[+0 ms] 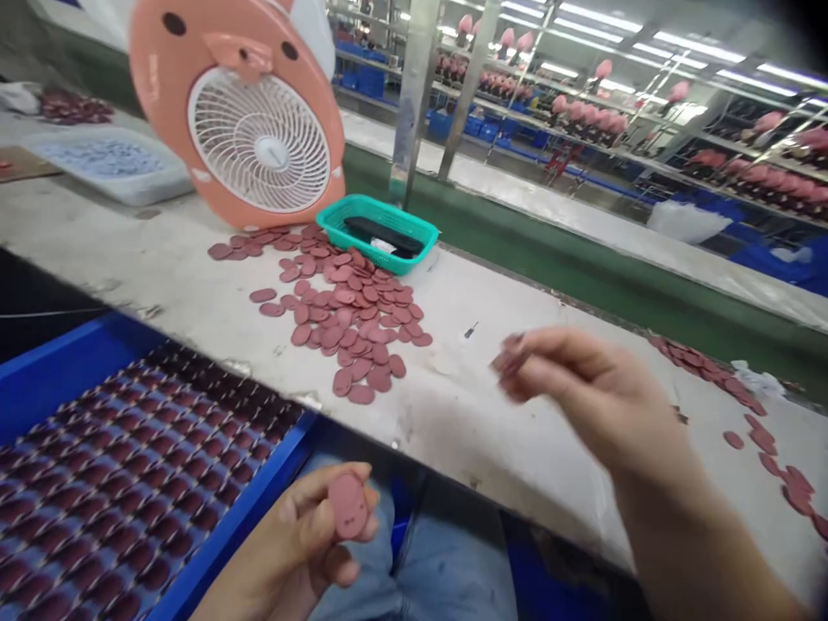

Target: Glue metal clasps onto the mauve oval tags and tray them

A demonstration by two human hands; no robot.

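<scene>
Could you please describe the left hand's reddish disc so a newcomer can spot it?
Find the blue plastic tray at lower left. Right of it, the left hand holds a flat reddish oval disc. Unlike the discs piled on the whitish table, it shows against blue jeans.

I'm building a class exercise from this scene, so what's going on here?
A person's left hand holds a reddish oval disc above their lap. The right hand, over the worktable, pinches something reddish but blurred. More discs lie in a pile by a green basket; rows of dark reddish pieces sit in a blue crate.
</scene>
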